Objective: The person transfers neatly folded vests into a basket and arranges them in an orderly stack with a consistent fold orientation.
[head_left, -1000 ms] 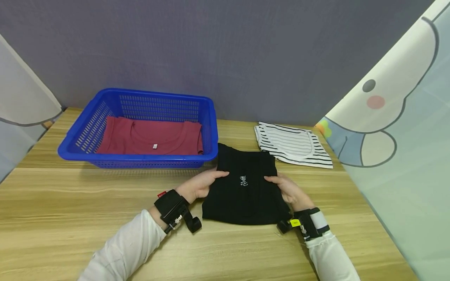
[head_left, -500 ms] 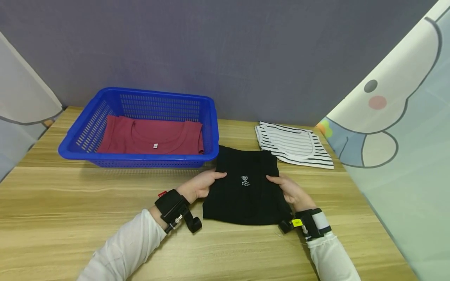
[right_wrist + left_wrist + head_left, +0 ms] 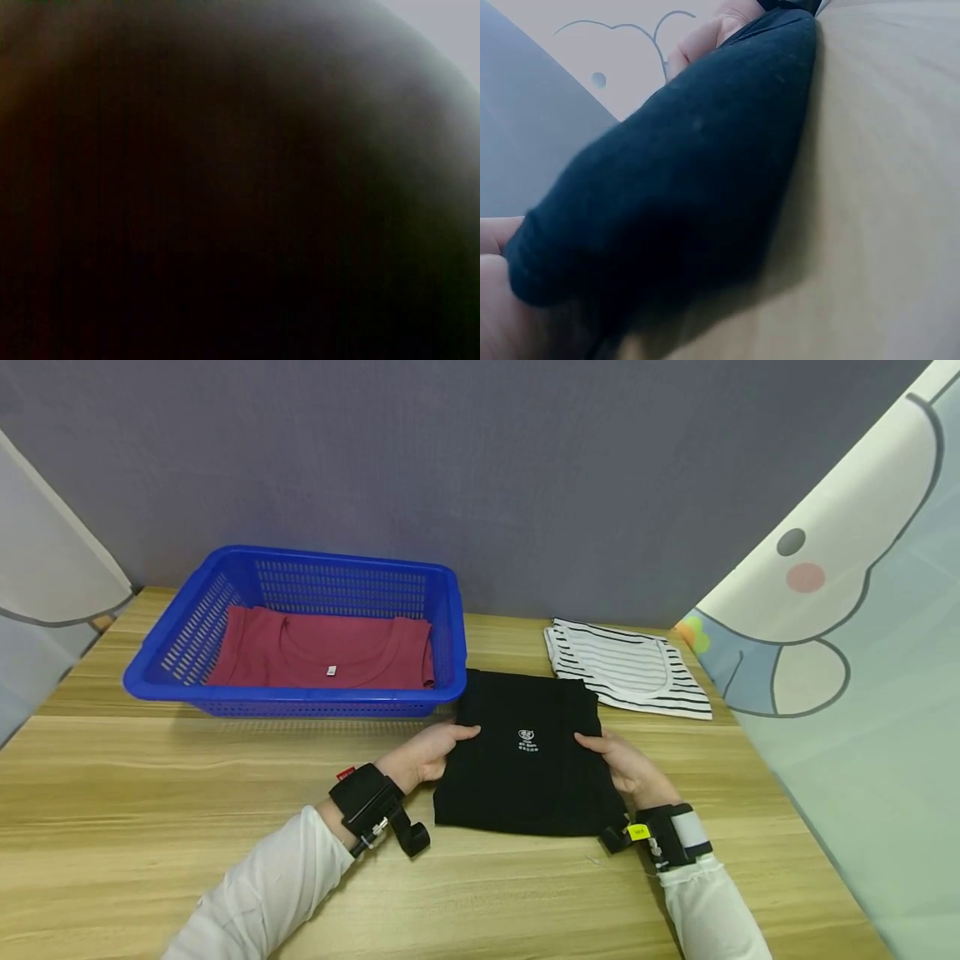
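A folded black garment with a small white print lies between both hands at the middle of the table. My left hand pinches its left side, thumb on top and the other fingers hidden underneath. On the opposite side my right hand holds the edge the same way, thumb over the cloth. In the left wrist view the black garment stretches from the left fingers at the lower left to the right hand at the top. The right wrist view is almost wholly dark.
A blue plastic basket stands at the back left, with a folded dark red top inside. Behind the black garment, to the right, lies a folded white top with black stripes. A grey partition rises behind the wooden table.
The right hand has shifted slightly to the right, and the black garment looks flatter and wider, its print a little further right. The left hand has barely moved.
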Demonstrator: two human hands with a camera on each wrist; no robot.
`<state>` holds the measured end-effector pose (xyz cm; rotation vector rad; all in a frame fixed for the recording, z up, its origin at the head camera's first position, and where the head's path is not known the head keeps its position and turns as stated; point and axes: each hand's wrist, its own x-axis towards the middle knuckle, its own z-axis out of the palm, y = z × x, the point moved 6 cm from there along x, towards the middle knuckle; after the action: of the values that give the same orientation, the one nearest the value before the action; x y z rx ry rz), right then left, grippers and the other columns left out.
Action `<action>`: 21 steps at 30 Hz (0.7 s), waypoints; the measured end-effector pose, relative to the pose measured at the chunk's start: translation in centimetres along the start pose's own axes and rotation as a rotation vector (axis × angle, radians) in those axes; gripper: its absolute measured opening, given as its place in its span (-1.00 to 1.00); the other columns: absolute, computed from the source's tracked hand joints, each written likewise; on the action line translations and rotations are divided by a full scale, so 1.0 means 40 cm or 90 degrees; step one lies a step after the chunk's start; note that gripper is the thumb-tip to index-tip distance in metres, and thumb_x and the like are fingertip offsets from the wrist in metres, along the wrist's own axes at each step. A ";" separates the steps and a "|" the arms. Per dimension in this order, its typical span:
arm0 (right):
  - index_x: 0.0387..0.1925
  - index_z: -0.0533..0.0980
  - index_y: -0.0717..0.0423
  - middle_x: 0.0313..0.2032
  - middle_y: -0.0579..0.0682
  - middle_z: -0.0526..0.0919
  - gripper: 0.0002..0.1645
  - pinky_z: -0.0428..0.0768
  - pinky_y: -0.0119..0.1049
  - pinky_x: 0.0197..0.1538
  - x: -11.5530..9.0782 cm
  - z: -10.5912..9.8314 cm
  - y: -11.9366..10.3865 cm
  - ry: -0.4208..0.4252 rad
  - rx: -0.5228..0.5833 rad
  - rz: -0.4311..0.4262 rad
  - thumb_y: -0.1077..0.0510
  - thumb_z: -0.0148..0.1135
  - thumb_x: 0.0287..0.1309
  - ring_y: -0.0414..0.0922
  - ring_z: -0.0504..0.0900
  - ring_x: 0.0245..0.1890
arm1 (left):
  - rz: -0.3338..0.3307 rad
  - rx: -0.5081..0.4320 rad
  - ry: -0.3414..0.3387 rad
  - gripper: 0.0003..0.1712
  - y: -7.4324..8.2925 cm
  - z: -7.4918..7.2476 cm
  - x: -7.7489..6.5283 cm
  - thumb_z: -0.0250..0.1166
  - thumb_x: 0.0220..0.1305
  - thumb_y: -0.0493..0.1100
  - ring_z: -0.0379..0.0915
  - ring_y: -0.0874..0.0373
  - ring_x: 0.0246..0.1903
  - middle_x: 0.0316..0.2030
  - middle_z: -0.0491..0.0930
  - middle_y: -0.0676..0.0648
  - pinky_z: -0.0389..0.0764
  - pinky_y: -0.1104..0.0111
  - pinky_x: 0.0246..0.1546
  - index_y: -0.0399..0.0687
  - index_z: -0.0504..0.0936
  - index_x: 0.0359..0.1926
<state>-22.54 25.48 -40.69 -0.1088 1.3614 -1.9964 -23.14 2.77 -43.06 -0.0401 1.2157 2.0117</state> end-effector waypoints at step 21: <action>0.05 0.17 -0.08 -0.16 -0.05 0.65 -0.77 0.66 -0.31 -0.15 -0.013 -0.011 -0.014 0.022 -0.008 -0.028 0.24 -0.32 0.48 -0.16 0.67 -0.18 | 0.076 0.054 -0.069 -0.40 0.034 0.046 -0.019 -0.13 0.49 -0.22 0.57 0.23 -0.14 0.05 0.51 -0.01 0.61 0.29 -0.08 0.03 -0.04 0.47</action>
<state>-22.60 26.24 -40.26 -0.1100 1.4043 -2.0352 -22.83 3.38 -40.76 0.1856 1.2585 2.0327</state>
